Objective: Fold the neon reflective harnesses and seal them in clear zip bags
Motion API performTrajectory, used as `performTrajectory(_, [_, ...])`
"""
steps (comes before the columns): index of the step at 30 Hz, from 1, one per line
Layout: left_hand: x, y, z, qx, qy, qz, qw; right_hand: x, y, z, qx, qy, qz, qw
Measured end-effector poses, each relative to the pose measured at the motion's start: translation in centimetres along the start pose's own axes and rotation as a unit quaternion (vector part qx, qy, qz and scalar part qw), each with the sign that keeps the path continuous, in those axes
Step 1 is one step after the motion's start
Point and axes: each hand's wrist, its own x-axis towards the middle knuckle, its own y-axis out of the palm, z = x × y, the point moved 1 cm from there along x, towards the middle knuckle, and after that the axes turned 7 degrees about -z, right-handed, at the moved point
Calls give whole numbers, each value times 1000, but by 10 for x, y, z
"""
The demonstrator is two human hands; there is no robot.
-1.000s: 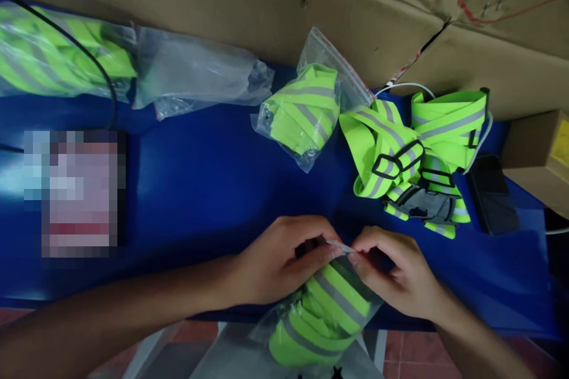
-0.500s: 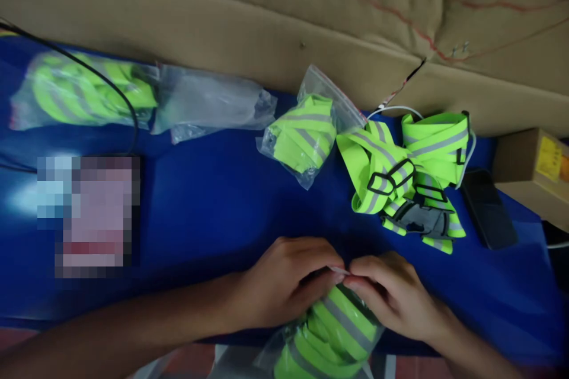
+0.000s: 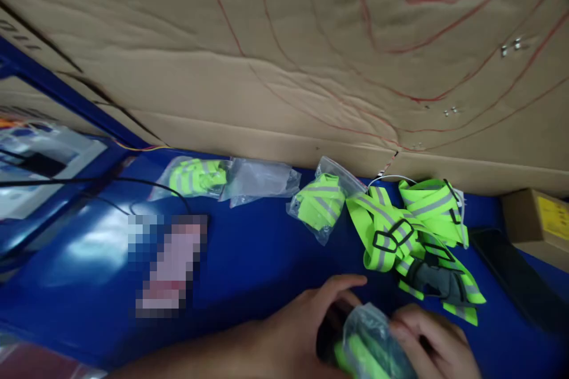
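Observation:
A clear plastic bag (image 3: 371, 331) with a folded lime-green reflective strap (image 3: 362, 355) inside is low in the view, cut off by the bottom edge. My right hand (image 3: 433, 337) pinches its right side between thumb and fingers. My left hand (image 3: 311, 320) curves around the left side of the bag, fingers apart and one stretched out above it. Its thumb is hidden. Just beyond my right hand lies a loose pile of green reflective straps (image 3: 382, 219) with black slide buckles and a dark clip buckle (image 3: 438, 281).
Along the cardboard wall (image 3: 267, 100) lie two bagged straps (image 3: 322, 201) (image 3: 195, 176) and a flat clear bag (image 3: 262, 180). A dark phone (image 3: 518, 275) and small carton (image 3: 527, 219) are at right. Left are a pixelated object (image 3: 171, 266) and black cable (image 3: 151, 180) on the blue table (image 3: 249, 260).
The view has tilted up, showing more cardboard wall. My hands have moved apart from their pinch at the bag's top edge, and the bag is turned, its top now toward my right hand.

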Motion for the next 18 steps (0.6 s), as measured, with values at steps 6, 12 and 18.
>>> performTrajectory(6, [-3, -2, 4, -57, -32, -38, 997, 4, -7, -14, 136, 158, -111, 972])
performTrajectory(12, [8, -19, 0, -127, 34, -180, 975, 7, 10, -25, 351, 311, -96, 878])
performTrajectory(18, [37, -81, -34, -113, 112, -361, 919, 7, 24, -21, 281, 330, -5, 901])
